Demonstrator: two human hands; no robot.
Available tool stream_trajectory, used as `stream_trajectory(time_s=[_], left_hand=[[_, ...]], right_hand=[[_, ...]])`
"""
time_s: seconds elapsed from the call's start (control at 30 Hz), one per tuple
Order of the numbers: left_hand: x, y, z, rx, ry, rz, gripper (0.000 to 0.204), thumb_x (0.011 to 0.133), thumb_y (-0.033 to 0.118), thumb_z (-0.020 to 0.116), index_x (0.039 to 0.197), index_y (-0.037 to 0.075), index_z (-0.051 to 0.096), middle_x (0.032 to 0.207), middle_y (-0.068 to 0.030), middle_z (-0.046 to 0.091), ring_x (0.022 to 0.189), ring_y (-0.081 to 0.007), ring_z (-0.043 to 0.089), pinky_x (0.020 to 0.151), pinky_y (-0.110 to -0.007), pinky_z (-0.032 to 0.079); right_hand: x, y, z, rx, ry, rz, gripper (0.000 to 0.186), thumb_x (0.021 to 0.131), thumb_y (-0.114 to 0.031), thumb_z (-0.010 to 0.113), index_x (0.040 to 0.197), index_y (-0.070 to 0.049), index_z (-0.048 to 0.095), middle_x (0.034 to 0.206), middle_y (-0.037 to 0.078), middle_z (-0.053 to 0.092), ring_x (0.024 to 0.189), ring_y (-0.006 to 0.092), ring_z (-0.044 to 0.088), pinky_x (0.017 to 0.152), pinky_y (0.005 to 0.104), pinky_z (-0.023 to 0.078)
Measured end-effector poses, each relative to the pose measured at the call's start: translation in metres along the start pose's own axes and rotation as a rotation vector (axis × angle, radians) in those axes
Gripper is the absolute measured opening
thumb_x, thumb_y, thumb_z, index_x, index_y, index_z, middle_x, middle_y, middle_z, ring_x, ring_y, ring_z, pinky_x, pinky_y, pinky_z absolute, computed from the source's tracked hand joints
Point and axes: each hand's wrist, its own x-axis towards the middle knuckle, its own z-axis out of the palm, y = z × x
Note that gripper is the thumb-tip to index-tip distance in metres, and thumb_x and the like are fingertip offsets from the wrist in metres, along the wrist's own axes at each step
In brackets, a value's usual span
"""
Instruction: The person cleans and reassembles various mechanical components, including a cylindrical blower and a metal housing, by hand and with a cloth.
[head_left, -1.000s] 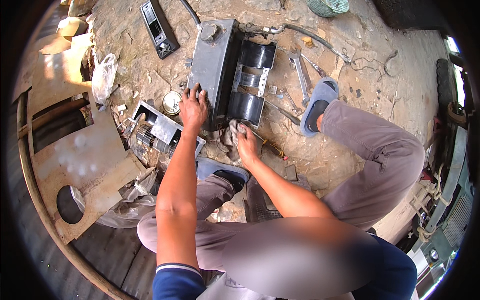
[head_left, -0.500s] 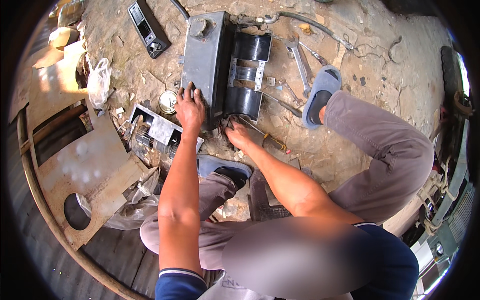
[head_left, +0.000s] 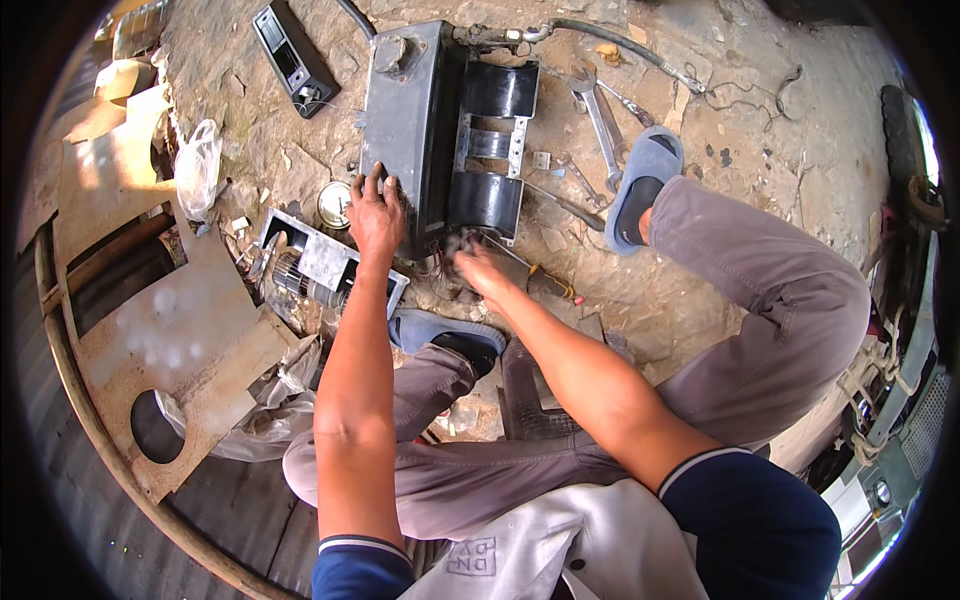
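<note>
A dark grey metal housing with black curved blower ducts lies on the dirt ground ahead of me. My left hand rests flat on its near left corner, fingers spread. Just below the near end of the ducts, my right hand is blurred among thin wires; I cannot tell whether it grips them. A screwdriver with an orange and black handle lies right beside that hand.
A small fan motor in a metal frame sits left of my arm, with a round tin behind it. Wrenches and a hose lie at the back, near my right slipper. Boards and plastic bags are at left.
My right hand has slid from the left, by the left hand, toward the wires under the ducts. The left hand stays on the housing's corner.
</note>
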Motion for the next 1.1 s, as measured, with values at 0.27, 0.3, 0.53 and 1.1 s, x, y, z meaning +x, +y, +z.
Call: stream_trajectory(time_s=[0.27,0.3,0.53,1.1], left_hand=[[-0.001,0.000,0.001,0.017,0.013,-0.024,0.042,0.101,0.041,0.052,0.141,0.027,0.055,0.149,-0.0137,0.046,0.128,-0.0444,0.048,0.104,-0.055,0.042],[-0.001,0.001,0.000,0.023,0.017,-0.019,0.042,0.101,0.041,0.051,0.141,0.027,0.055,0.148,-0.0137,0.047,0.128,-0.0443,0.048,0.104,-0.055,0.042],[0.003,-0.001,-0.001,0.023,0.009,0.009,0.043,0.101,0.043,0.051,0.141,0.026,0.055,0.147,-0.0157,0.047,0.125,-0.0446,0.050,0.104,-0.053,0.042],[0.001,-0.004,-0.003,0.002,0.000,0.014,0.043,0.101,0.041,0.052,0.142,0.025,0.055,0.148,-0.0163,0.046,0.128,-0.0451,0.047,0.107,-0.053,0.040]], right_hand=[[-0.007,-0.023,-0.001,-0.755,-0.217,-0.032,0.081,0.088,-0.014,0.050,0.160,-0.015,0.014,0.124,0.025,0.065,0.115,0.0388,0.064,0.099,0.0460,0.050],[-0.016,-0.029,-0.009,-0.823,-0.281,-0.046,0.079,0.089,-0.012,0.048,0.161,-0.019,0.014,0.126,0.023,0.065,0.117,0.0366,0.064,0.101,0.0445,0.049],[0.009,-0.031,-0.020,-0.856,-0.378,-0.017,0.047,0.090,-0.015,0.045,0.134,-0.012,0.060,0.128,0.016,0.066,0.120,0.0339,0.062,0.100,0.0441,0.049],[-0.009,0.045,0.013,-0.241,-0.262,-0.035,0.051,0.093,-0.029,0.050,0.135,-0.002,0.054,0.125,0.031,0.062,0.118,0.0408,0.061,0.098,0.0460,0.047]])
